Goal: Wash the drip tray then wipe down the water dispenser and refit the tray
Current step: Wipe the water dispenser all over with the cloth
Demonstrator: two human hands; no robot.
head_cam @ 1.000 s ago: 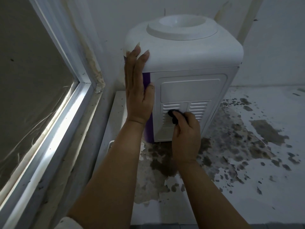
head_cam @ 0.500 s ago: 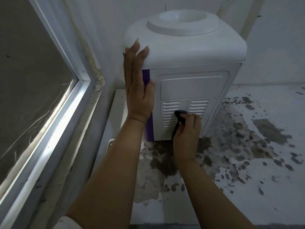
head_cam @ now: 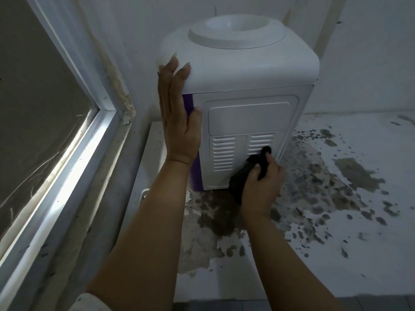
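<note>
A white tabletop water dispenser (head_cam: 247,68) with a purple side stands on a stained counter, its vented back panel turned toward me. My left hand (head_cam: 177,122) lies flat with straight fingers against the dispenser's left corner. My right hand (head_cam: 261,182) grips a dark cloth (head_cam: 242,176) and presses it on the lower right vent slats. The drip tray is not in sight.
The counter (head_cam: 336,221) is white with dark peeled patches around the dispenser. A window with a white frame (head_cam: 74,140) runs along the left. A white wall stands close behind the dispenser. A white object's edge (head_cam: 143,191) shows beside my left forearm.
My right hand has slid the cloth from the middle of the vents to the lower right part of the back panel. The left hand stays on the corner. The view has shifted slightly.
</note>
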